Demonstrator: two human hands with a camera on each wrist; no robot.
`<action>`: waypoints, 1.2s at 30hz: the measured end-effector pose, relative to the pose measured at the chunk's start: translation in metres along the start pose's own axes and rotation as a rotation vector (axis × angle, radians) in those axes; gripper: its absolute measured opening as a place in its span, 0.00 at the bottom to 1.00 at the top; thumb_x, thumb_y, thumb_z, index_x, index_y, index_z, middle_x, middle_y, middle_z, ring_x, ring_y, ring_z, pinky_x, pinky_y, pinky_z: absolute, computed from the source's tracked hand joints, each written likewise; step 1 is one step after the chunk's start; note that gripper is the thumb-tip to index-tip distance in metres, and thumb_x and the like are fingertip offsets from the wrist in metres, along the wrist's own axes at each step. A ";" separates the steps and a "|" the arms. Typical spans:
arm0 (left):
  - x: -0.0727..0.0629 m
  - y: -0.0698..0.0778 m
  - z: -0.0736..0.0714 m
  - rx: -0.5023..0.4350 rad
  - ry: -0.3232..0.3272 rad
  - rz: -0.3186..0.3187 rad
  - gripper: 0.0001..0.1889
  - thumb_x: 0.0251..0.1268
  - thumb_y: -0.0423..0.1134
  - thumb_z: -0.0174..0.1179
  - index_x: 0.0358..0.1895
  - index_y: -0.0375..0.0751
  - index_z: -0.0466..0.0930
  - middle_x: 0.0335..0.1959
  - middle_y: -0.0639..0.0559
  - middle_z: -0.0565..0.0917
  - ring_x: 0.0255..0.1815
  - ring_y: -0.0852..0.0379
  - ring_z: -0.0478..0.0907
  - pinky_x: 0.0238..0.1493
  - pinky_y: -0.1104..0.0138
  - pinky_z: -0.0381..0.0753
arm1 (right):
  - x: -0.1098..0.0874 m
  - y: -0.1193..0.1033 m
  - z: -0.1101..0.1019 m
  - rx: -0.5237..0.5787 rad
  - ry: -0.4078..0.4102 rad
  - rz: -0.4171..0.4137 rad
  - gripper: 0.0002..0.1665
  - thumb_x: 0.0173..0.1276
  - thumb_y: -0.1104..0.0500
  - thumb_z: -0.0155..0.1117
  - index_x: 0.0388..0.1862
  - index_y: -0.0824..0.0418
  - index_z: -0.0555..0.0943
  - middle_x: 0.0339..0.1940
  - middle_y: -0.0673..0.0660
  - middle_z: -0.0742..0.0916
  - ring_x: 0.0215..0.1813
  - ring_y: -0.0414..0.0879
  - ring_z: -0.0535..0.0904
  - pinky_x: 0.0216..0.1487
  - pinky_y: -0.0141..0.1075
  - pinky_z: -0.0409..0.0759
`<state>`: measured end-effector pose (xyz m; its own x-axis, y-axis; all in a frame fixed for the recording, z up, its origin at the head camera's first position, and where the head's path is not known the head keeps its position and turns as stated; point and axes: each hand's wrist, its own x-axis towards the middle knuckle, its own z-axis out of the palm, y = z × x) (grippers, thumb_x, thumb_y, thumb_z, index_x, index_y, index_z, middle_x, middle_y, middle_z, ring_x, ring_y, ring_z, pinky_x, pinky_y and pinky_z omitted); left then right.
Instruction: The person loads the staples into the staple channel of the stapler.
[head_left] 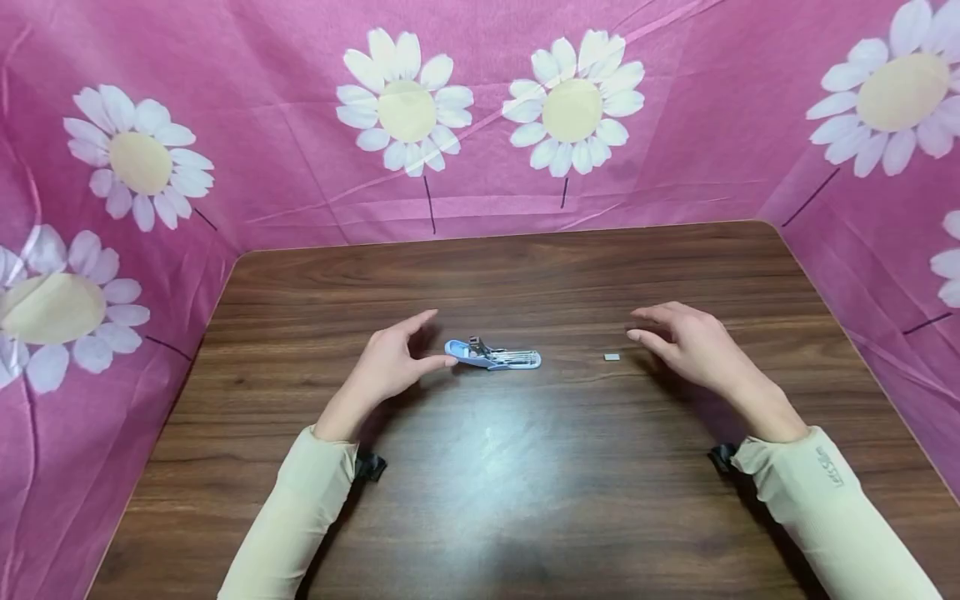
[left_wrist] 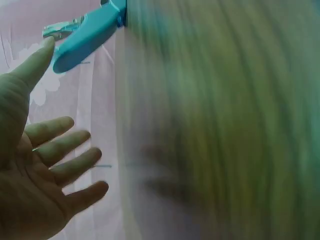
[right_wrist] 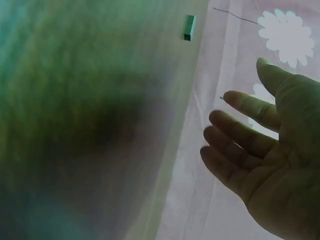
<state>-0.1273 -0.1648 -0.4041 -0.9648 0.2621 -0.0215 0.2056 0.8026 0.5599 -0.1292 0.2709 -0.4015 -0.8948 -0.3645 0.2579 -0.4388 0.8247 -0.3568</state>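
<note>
A small blue stapler [head_left: 492,355] lies flat near the middle of the wooden table [head_left: 525,500], its top swung open so the metal staple channel shows. The left hand [head_left: 390,362] hovers just beside its blue end with fingers relaxed and spread, thumb tip close to it, grasping nothing. A small strip of staples [head_left: 612,357] lies to the right, just before the fingertips of the right hand [head_left: 686,340], which is loose and holds nothing.

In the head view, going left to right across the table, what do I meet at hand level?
Left hand → blue stapler, lying opened out, its near end by that hand's thumb → small block of staples → right hand, fingers just short of the block.
</note>
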 end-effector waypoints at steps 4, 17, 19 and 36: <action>0.004 0.005 0.005 -0.055 -0.039 0.004 0.44 0.55 0.62 0.72 0.75 0.52 0.69 0.69 0.50 0.78 0.71 0.44 0.73 0.69 0.48 0.73 | 0.000 0.003 0.006 0.023 -0.016 0.002 0.16 0.67 0.57 0.71 0.52 0.62 0.86 0.48 0.63 0.90 0.52 0.61 0.86 0.52 0.57 0.79; 0.009 0.018 0.012 -0.184 -0.096 -0.016 0.38 0.57 0.53 0.74 0.72 0.53 0.73 0.67 0.56 0.80 0.72 0.51 0.73 0.73 0.52 0.68 | 0.003 0.005 0.010 0.074 -0.104 0.080 0.14 0.68 0.57 0.71 0.52 0.56 0.88 0.41 0.54 0.92 0.44 0.49 0.87 0.48 0.51 0.80; 0.010 0.019 0.014 -0.181 -0.096 -0.014 0.36 0.58 0.52 0.74 0.71 0.54 0.74 0.67 0.55 0.81 0.72 0.51 0.73 0.73 0.52 0.69 | 0.003 0.004 0.011 0.084 -0.132 0.090 0.14 0.68 0.57 0.71 0.51 0.55 0.88 0.37 0.50 0.92 0.40 0.43 0.85 0.47 0.48 0.80; 0.008 0.023 0.018 -0.205 -0.092 0.007 0.28 0.60 0.46 0.74 0.65 0.53 0.80 0.59 0.54 0.86 0.55 0.53 0.80 0.63 0.53 0.76 | 0.007 0.004 0.019 0.187 -0.248 0.096 0.15 0.65 0.66 0.68 0.50 0.55 0.88 0.33 0.48 0.90 0.37 0.35 0.83 0.42 0.35 0.78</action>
<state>-0.1275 -0.1349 -0.4062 -0.9427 0.3220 -0.0871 0.1651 0.6773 0.7170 -0.1388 0.2633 -0.4179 -0.9155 -0.4023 -0.0036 -0.3384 0.7749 -0.5338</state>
